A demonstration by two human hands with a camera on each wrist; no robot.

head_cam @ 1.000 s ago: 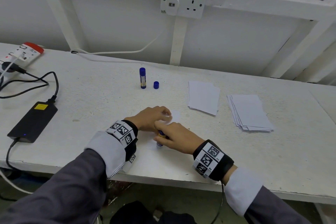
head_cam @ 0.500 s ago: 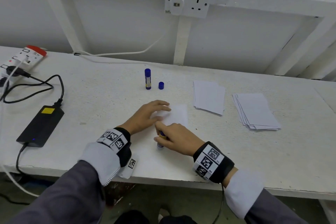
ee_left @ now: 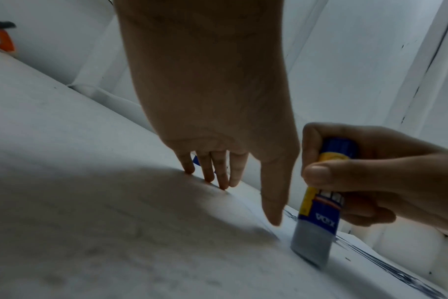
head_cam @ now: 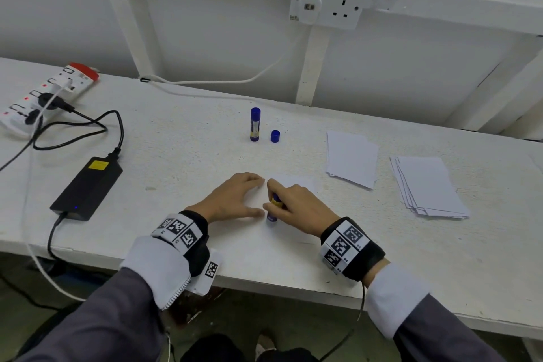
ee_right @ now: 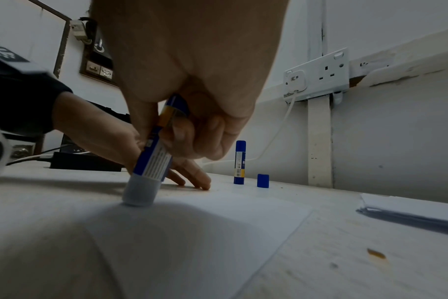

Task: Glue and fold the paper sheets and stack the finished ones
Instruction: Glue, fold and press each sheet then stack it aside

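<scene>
The right hand (head_cam: 296, 204) has its fingers (ee_right: 182, 131) curled round a glue stick (ee_right: 151, 161), tip pressed down on a sheet of paper (ee_right: 218, 222) lying on the table (head_cam: 176, 173). The left hand (head_cam: 232, 197) is flat, fingers (ee_left: 212, 168) straight and spread, pinning the sheet's edge just left of the stick. Past the fingers stands a second glue stick (head_cam: 255, 124) with a loose cap (head_cam: 275, 136) beside it. Off to the right of them are two paper stacks (head_cam: 351, 159) (head_cam: 426, 185).
</scene>
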